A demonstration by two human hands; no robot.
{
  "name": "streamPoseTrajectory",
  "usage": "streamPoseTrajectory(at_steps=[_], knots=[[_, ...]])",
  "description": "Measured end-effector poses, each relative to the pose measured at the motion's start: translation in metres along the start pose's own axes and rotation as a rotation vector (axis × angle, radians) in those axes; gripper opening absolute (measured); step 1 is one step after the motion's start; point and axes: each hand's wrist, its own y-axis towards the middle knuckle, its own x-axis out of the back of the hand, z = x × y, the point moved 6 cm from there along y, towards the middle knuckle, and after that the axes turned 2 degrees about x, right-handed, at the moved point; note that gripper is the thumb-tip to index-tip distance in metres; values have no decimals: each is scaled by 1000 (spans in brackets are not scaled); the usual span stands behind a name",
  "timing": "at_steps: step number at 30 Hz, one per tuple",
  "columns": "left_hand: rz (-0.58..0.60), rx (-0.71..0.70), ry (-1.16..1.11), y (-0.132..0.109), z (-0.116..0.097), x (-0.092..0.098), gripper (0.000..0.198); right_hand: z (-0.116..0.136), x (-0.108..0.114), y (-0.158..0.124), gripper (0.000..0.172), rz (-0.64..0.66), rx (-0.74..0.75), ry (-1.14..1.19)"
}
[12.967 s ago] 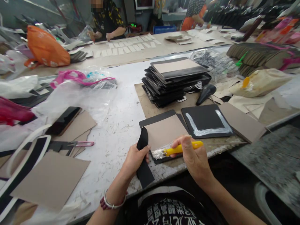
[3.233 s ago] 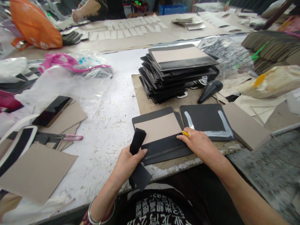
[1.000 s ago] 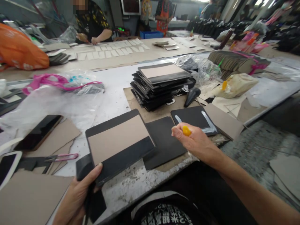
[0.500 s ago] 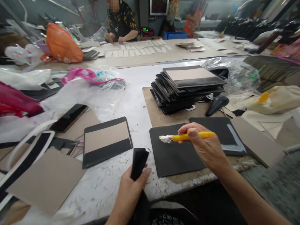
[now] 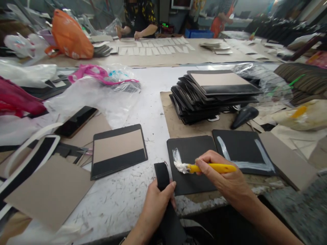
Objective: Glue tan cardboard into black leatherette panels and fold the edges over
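Note:
My right hand is closed round a yellow-handled brush, its bristles thick with white paste. The bristles touch a black panel, where a short white streak runs along the left side. Beside it on the right lies a second black panel with a U-shaped band of white paste along three edges. My left hand grips a black strip near its upper end, by the first panel's left edge; the strip's lower end hangs toward my lap.
A tall stack of black panels stands behind. Left of my hands lie a black panel with a beige band, a phone and beige boards. Beige boards also lie at right. A co-worker works across the table.
The brush has moved down and toward me over the near panel, leaving a white streak. My left hand with the strip has shifted right, up to the panel's edge.

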Motion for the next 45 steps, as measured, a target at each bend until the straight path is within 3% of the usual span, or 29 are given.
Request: streamPoseTrajectory(at_steps=[2,6,8,13,18,24,31,41,45], knots=[[4,6,8,0,0,0,24,2,4,-3,30,-22,-14,3],[3,19,-9,-2,-1,0,21,8,8,3,23,-149,107,4],[18,15,-18,-3,-1,0,21,7,4,0,22,-130,119,-4],[37,-36,-2,-1,-1,0,21,6,-1,-35,29,-48,17,-28],[42,-60,19,-3,-2,1,24,0,8,-53,29,-142,-132,57],[15,-113,81,-4,-4,2,27,-34,11,-54,29,-279,-330,352],[21,-140,106,-4,-4,1,29,-61,47,-70,29,-455,-360,269],[-34,-118,177,-8,-5,2,33,-81,84,-85,25,-541,-345,199],[-29,-70,165,-10,-6,1,35,-78,100,-85,27,-563,-358,128]])
